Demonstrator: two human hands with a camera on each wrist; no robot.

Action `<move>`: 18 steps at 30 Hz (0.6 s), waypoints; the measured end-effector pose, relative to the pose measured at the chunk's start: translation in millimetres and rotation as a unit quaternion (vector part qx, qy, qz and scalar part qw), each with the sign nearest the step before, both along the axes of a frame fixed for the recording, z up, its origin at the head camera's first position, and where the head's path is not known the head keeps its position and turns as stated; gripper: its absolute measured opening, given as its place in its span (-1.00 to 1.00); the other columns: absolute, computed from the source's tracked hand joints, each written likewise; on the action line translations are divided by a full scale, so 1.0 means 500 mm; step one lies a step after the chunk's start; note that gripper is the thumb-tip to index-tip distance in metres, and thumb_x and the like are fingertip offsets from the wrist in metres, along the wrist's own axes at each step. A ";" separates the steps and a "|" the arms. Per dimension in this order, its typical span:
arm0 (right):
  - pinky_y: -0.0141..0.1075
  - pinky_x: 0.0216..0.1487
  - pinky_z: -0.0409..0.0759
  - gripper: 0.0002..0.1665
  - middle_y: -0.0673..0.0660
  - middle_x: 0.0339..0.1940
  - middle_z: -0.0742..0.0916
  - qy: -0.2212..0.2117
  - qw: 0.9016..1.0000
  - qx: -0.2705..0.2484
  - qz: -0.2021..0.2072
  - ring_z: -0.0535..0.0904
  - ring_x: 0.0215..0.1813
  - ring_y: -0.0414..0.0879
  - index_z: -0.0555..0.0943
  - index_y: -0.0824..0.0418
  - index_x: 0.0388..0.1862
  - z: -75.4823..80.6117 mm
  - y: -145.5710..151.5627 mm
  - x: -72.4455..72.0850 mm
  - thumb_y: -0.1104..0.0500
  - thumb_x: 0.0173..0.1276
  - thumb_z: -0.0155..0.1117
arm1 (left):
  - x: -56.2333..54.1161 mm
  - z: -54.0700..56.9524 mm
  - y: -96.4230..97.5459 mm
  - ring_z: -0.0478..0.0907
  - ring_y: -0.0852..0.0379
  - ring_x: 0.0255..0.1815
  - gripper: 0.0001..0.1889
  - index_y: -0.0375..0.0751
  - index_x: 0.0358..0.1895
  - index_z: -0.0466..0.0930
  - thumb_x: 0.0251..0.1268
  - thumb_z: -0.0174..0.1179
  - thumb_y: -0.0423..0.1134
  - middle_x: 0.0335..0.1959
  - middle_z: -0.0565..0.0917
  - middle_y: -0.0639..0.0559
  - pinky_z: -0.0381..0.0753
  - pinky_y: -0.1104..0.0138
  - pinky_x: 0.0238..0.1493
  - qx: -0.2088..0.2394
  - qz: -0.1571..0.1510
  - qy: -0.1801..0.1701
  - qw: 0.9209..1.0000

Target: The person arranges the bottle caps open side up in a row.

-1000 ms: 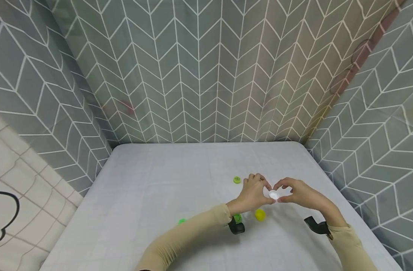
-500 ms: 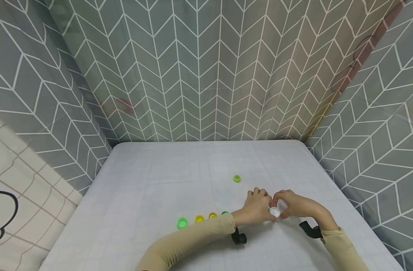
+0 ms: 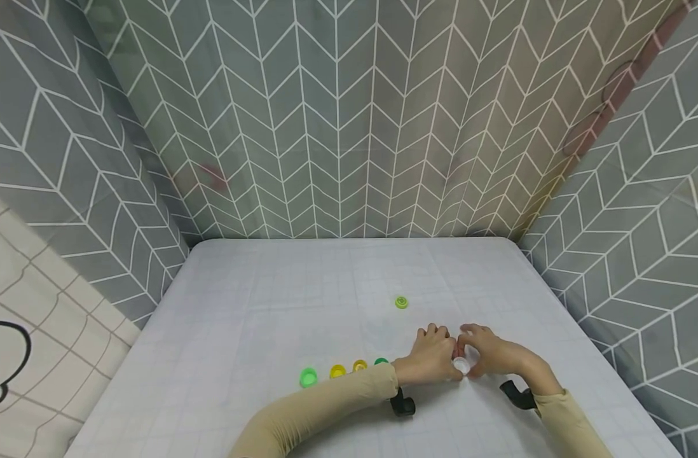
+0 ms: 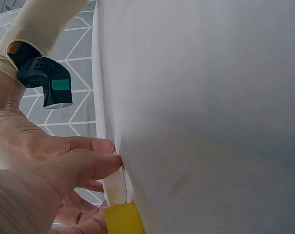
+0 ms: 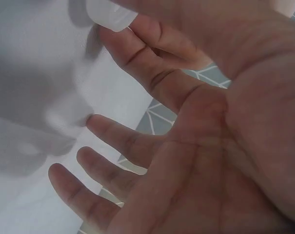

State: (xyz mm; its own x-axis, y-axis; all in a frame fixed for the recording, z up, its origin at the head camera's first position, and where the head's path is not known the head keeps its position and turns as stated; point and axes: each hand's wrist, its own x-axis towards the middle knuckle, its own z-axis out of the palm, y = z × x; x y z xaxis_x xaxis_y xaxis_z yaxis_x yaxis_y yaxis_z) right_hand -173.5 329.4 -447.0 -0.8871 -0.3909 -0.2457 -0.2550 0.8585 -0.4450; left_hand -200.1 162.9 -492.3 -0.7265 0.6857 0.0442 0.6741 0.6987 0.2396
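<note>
A small white bottle cap [image 3: 461, 366] sits low at the table between my two hands. My left hand [image 3: 435, 358] pinches it from the left, thumb in front and fingers curled behind. From the right, my right hand [image 3: 494, 351] has its thumb and index finger at the cap's sides. In the right wrist view the white cap [image 5: 113, 14] is between that thumb and index finger, the other fingers spread apart. The left wrist view shows a yellow cap [image 4: 123, 219] right beside the ribbed white cap [image 4: 117, 187]; the left hand hides it in the head view.
Left of the hands a row of caps lies on the white cloth: a light green cap [image 3: 308, 377], a yellow cap [image 3: 337, 371], another yellow one and a dark green cap [image 3: 381, 361], partly behind the left sleeve. Farther back lies a lime-green cap [image 3: 402, 302]. Patterned curtains surround the table.
Both hands have moved toward the person and down to the table with the white cap. Over the last half second they have barely moved; the right index finger has lifted a little.
</note>
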 end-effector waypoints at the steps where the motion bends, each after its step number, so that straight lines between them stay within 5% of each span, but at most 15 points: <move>1: 0.40 0.13 0.28 -0.57 0.53 0.34 0.31 0.003 1.000 0.002 0.001 0.13 0.33 0.57 0.50 -0.01 -0.38 0.001 -0.001 0.000 0.28 -0.14 0.56 | -0.001 0.000 0.000 0.29 0.24 -0.16 -0.62 0.13 -0.56 0.40 -0.02 0.40 0.19 -0.14 0.50 0.19 0.21 0.36 -0.22 0.001 0.000 -0.002 1.000; 10: 0.39 0.16 0.26 -0.50 0.48 0.41 0.28 -0.042 0.999 -0.007 -0.010 0.06 0.40 0.52 0.54 0.02 -0.20 0.017 0.005 -0.001 0.12 -0.13 0.60 | -0.005 0.026 -0.008 0.38 0.24 -0.12 -0.58 0.21 -0.20 0.56 -0.08 0.41 0.27 -0.05 0.53 0.22 0.31 0.32 -0.14 -0.015 0.000 -0.038 0.999; 18: 0.28 0.16 0.35 -0.43 0.16 0.11 0.61 -0.020 0.998 -0.029 0.049 0.39 0.26 0.32 0.57 0.13 -0.01 0.027 0.017 -0.025 0.05 -0.01 0.55 | -0.033 0.055 -0.029 0.42 0.26 -0.16 -0.53 0.20 -0.09 0.61 -0.06 0.39 0.29 -0.11 0.58 0.29 0.35 0.32 -0.14 -0.018 -0.016 -0.091 0.996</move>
